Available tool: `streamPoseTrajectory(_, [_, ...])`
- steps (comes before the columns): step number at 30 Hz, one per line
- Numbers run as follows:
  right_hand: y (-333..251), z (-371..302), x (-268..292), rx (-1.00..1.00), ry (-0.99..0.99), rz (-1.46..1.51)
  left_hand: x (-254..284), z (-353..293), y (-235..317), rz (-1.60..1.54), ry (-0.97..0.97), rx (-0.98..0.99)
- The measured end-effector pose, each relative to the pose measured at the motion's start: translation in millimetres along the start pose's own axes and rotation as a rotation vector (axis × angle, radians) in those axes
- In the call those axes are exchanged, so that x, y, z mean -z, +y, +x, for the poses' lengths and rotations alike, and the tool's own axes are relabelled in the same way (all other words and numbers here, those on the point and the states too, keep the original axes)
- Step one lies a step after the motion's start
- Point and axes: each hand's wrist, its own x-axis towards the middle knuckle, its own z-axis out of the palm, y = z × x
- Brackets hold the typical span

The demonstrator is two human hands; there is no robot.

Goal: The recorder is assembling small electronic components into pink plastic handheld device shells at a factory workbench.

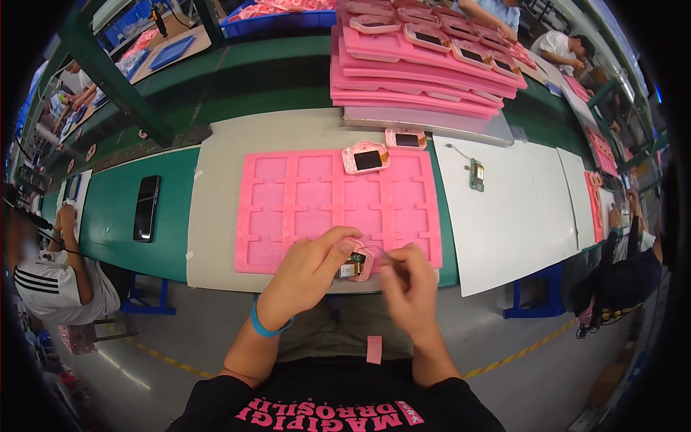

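Observation:
My left hand [309, 270] is closed round a small pink casing [368, 265] above the front edge of a pink foam tray [291, 216]. Inside the casing show a green circuit board and a silvery block [350, 270]. Just right of it, my right hand [409, 284] is closed, thumb and fingers pinched together. Thin wire seems to run between casing and fingertips; what the fingers hold is blurred. A pink device with a dark screen [367, 160] lies on the tray's far edge, with a second one [405, 139] behind it.
A tall stack of pink trays [425, 75] carrying more devices stands at the back. On a white sheet [511, 223] to the right lies a loose circuit board [476, 175] with a wire. A black phone [147, 209] rests at left. Other people sit on both sides.

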Motion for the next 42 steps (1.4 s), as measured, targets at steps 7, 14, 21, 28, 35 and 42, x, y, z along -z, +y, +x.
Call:
streamPoseTrajectory(7, [-16, 12, -23, 0.128, -0.140, -0.153, 7, -2, -12, -0.173, -0.075, 0.010])
streamPoseTrajectory(14, [-14, 28, -23, 0.094, -0.156, -0.332, 18, -19, -35, -0.118, 0.193, -0.174])
streamPoseTrajectory(21, [-30, 36, -16, 0.150, -0.299, -0.579, 8, -3, -61, 0.259, 0.241, -0.514])
streamPoseTrajectory(28, [-27, 33, -25, 0.358, -0.278, -0.742, 6, -9, -73, 0.192, 0.214, -0.417])
streamPoseTrajectory(35, [-18, 39, -20, 0.483, -0.322, -0.814, 4, -11, -72, 0.245, 0.250, -0.420])
streamPoseTrajectory(42, [-22, 37, -19, 0.453, -0.311, -0.773, 1, -12, -72, 0.232, 0.282, -0.400])
